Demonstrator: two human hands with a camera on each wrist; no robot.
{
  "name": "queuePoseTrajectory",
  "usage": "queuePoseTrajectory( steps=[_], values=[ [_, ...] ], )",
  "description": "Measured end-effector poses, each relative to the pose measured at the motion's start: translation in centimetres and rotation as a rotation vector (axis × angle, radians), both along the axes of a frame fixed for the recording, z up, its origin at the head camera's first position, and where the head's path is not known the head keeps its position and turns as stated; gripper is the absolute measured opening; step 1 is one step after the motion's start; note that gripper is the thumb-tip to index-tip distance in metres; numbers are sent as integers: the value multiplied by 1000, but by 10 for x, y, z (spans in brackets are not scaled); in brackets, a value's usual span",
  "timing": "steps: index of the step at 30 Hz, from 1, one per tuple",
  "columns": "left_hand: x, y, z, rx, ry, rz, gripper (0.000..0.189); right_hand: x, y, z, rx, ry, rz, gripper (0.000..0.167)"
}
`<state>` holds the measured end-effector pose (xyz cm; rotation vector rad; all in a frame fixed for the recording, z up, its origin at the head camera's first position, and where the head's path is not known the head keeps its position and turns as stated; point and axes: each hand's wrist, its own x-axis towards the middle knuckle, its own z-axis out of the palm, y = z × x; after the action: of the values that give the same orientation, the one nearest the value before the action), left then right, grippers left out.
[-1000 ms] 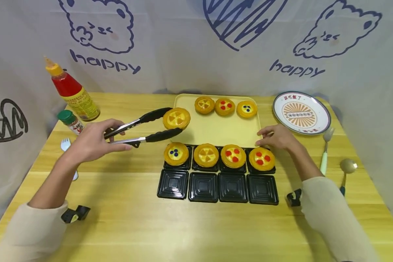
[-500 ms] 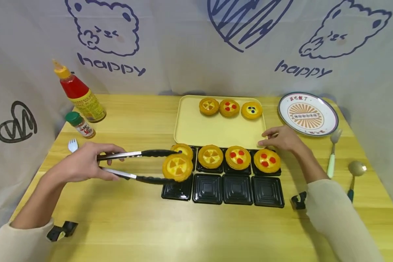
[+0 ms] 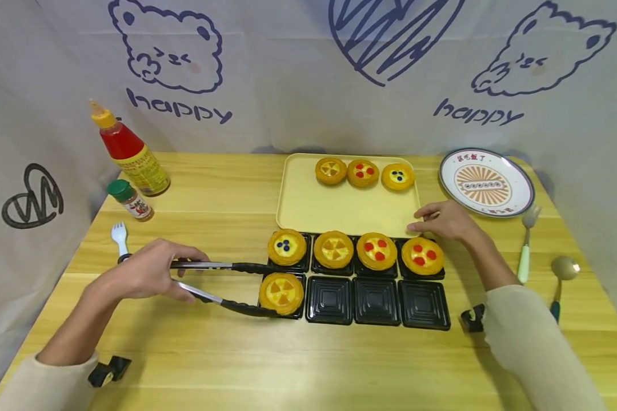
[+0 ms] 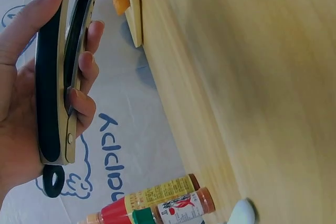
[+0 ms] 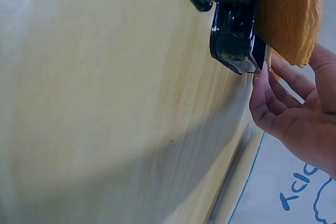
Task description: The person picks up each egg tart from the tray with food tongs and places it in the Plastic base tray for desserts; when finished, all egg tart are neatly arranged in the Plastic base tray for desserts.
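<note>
My left hand [image 3: 146, 271] grips black-and-silver tongs [image 3: 203, 292], whose tips lie on either side of an egg tart [image 3: 281, 293] with orange wedges. This tart sits at the front-left black square tray. In the left wrist view, my fingers [image 4: 86, 66] curl round the tong handles. My right hand [image 3: 442, 220] holds the front right corner of the yellow tray [image 3: 339, 208] between thumb and fingers. Just below that hand sits a red-dotted tart [image 3: 422, 256] on a black square tray, and the right wrist view shows that tart's side [image 5: 289, 17] close to my fingers.
Along the back row of black trays stand a blueberry tart [image 3: 287, 247], a wedge tart [image 3: 333, 249] and another red-dotted tart [image 3: 376, 251]. Three bare black trays [image 3: 329, 299] lie in front. A sauce bottle [image 3: 139, 162], spice jar [image 3: 131, 200], plate [image 3: 487, 182], forks [image 3: 527, 245] and spoon [image 3: 564, 268] flank them.
The tongs have carried the wedge tart from over the yellow tray's left edge toward me and down to the front-left black tray. My right hand has stayed at the yellow tray's corner.
</note>
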<state>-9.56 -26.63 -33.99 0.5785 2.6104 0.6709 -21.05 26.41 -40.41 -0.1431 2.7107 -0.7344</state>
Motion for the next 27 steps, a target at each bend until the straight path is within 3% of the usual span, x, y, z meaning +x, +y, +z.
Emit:
queuePoseTrajectory(
  steps=[8,13,17,23,27],
  values=[
    [4,3,-3,-40,-20,23,68,-1,-1,2,2,-2,2,61],
    [7,2,8,-73,-40,4,83,0,1,3,13,3,24,62],
    [3,3,21,-50,-82,-31,89,2,2,3,17,18,25,59],
    [-12,7,36,26,-11,-62,88,2,1,2,9,14,22,60],
    [-39,24,32,57,81,-26,92,2,-4,2,12,21,26,62]
  ],
)
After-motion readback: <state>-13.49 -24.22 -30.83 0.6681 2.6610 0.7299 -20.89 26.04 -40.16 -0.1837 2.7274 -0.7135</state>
